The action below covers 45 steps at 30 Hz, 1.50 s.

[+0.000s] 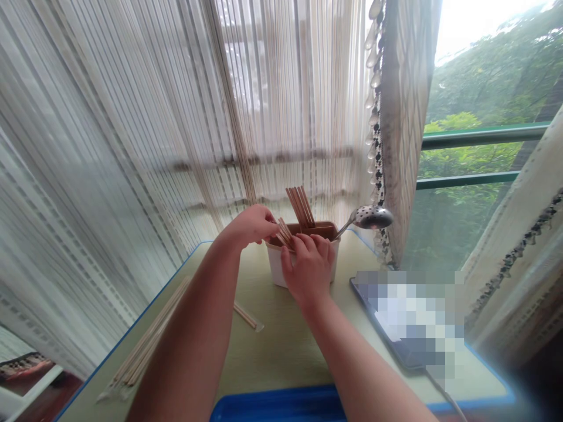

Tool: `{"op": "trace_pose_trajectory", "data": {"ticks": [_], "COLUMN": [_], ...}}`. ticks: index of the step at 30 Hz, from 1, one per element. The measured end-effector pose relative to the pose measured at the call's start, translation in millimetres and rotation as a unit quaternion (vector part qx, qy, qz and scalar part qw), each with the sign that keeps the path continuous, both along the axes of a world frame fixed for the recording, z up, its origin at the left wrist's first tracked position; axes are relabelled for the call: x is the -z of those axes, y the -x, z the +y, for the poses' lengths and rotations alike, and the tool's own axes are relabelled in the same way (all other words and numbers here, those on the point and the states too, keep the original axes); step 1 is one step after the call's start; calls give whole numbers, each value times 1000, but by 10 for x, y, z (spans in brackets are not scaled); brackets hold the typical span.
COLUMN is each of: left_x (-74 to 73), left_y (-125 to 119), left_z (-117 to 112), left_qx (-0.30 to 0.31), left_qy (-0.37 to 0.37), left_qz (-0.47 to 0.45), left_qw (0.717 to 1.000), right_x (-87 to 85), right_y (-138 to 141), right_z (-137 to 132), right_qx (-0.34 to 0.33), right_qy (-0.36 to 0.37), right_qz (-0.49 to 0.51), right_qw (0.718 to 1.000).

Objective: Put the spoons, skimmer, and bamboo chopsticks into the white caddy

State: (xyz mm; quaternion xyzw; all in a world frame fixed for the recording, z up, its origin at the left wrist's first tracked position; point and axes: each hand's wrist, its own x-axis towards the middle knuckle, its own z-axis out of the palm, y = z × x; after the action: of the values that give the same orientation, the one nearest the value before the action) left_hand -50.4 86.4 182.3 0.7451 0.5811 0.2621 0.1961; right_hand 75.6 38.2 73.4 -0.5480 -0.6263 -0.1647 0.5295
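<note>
A white utensil holder [276,266] with a brown rim stands at the far side of a pale table [281,346]. Several wooden chopsticks [301,206] stand upright in it. My left hand [251,225] is closed around a few chopsticks [284,232] at the holder's left rim. My right hand [309,265] curls over the holder's front rim, fingers touching those same chopsticks. A metal slotted spoon [368,217] leans out of the holder to the right.
More chopsticks [145,343] lie in clear wrappers on the table's left side, and another wrapped pair [247,316] pokes out beside my left arm. A phone or tablet [409,328] with a cable lies at right. Sheer curtains hang close behind the table.
</note>
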Motion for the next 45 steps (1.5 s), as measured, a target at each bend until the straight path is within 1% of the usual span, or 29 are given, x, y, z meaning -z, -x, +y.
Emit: {"op": "trace_pose_trajectory", "data": {"ticks": [9, 12, 15, 18, 21, 26, 33, 35, 40, 43, 45], "left_x": [-9, 21, 50, 52, 31, -2, -15, -15, -25, -65, -114], "left_y": [-10, -7, 0, -9, -23, -20, -33, -24, 42, 46, 18], "left_z": [-38, 11, 57, 55, 15, -35, -61, -52, -31, -73, -148], "left_qx": [3, 1, 3, 15, 29, 30, 69, 63, 27, -6, -44], "left_qy": [34, 29, 8, -3, 4, 13, 22, 27, 46, 43, 8], "left_qz": [6, -1, -12, -13, -16, -11, -52, -49, -39, 8, 61], "left_qw": [999, 1000, 1000, 1000, 999, 999, 996, 996, 998, 999, 997], "right_x": [0, 2, -1, 2, 15, 18, -4, -2, 6, 11, 14], "right_y": [5, 7, 8, 6, 3, -4, -14, -17, -19, -11, -4], "right_z": [5, 4, -4, -2, 13, 38, 39, 42, 64, 82, 85], "right_qx": [4, -7, -22, -23, -15, -16, -26, -25, -25, -19, -13], "right_qy": [13, 9, 12, 14, 11, 13, 19, 20, 16, 10, 7], "right_qz": [-2, -1, -2, -4, -4, -2, 26, 27, 36, 42, 37], "right_qw": [1000, 1000, 1000, 1000, 1000, 1000, 999, 999, 999, 999, 999]}}
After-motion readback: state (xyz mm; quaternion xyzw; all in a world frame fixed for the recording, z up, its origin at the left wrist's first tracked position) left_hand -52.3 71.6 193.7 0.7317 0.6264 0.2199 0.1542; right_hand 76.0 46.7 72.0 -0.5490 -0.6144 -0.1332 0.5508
